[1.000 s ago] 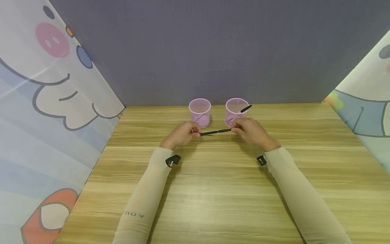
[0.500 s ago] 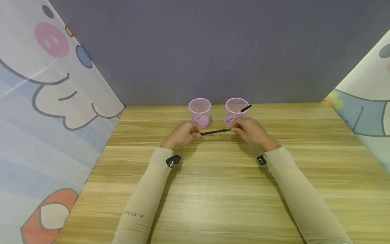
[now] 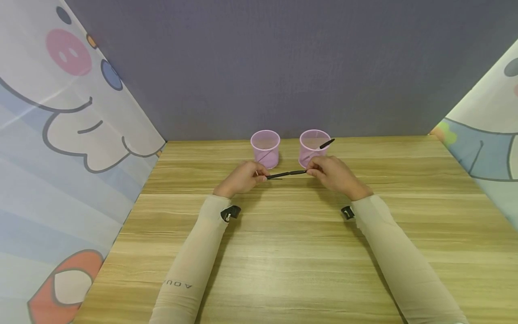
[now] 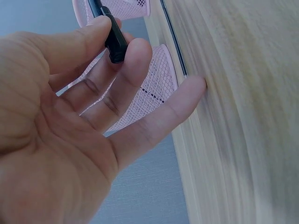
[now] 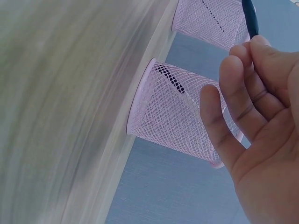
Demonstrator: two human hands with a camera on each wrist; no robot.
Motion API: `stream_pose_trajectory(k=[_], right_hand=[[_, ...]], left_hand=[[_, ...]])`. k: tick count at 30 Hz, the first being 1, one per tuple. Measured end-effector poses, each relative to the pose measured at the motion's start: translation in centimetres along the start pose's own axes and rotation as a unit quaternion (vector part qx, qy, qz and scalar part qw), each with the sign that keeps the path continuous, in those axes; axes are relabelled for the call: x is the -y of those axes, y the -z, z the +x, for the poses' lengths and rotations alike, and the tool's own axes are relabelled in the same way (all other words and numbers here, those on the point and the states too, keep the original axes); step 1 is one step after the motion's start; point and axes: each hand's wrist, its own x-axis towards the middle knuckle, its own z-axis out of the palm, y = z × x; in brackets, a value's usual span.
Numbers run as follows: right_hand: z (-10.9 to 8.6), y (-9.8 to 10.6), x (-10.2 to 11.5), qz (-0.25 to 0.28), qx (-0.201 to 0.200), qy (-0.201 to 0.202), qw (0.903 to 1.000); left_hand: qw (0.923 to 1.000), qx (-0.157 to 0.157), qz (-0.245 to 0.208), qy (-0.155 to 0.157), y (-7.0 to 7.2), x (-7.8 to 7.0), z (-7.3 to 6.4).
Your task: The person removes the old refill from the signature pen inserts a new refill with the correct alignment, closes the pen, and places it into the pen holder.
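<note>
A slim black pen is held level just above the table, in front of two pink mesh cups. My left hand pinches its left end between thumb and fingertips; the left wrist view shows a blunt black end there. My right hand pinches the opposite end, with its other fingers loosely bent. Below the pen, a thin dark rod with a pale tip lies on the table near my left little finger. I cannot tell exactly what the rod is.
The left pink mesh cup has a thin dark stick inside. In the right pink mesh cup leans a black pen, its end over the rim. Behind the wooden table stands a grey wall; printed cloths flank both sides.
</note>
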Motion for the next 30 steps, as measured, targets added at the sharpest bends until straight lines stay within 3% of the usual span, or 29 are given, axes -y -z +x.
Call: stream_pose_trajectory(k=[30], right_hand=[[0.0, -0.03, -0.21, 0.011, 0.015, 0.006, 0.9998]], left_hand=[[0.9999, 0.003, 0.01, -0.012, 0.07, 0.0, -0.03]])
